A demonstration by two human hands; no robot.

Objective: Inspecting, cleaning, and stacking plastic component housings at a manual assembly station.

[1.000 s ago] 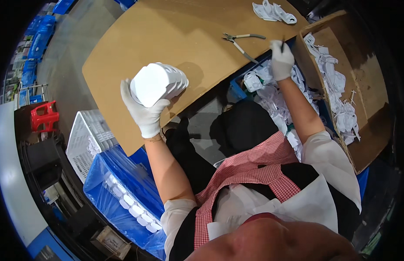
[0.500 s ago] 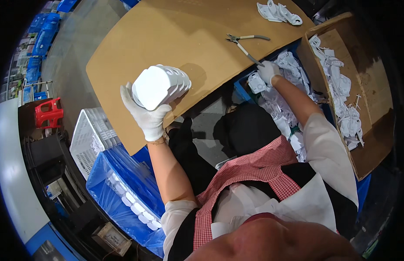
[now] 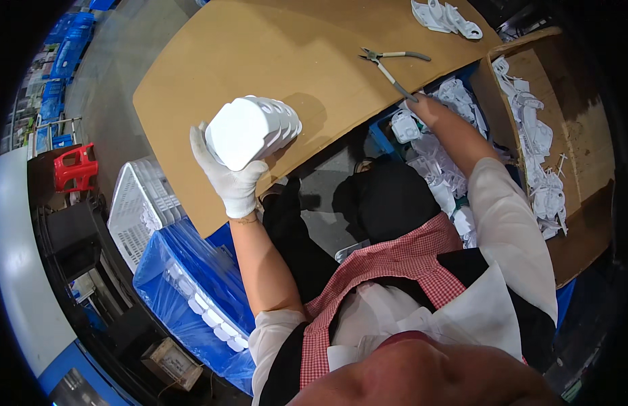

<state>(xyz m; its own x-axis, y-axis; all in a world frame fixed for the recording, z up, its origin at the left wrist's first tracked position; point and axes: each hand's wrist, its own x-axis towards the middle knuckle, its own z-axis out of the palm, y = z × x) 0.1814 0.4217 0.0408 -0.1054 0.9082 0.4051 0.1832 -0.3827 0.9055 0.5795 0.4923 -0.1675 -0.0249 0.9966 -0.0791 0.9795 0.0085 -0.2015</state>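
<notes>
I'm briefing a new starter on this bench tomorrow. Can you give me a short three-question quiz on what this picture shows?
1. True or false: the left hand holds a stack of white moulded parts above the brown board.
2. Where is the right hand? A) on the pliers B) down among loose white parts in the blue bin C) in the cardboard box
3. Which tool lies on the board?

Key: 1 true. 2 B. 3 the pliers.
</notes>
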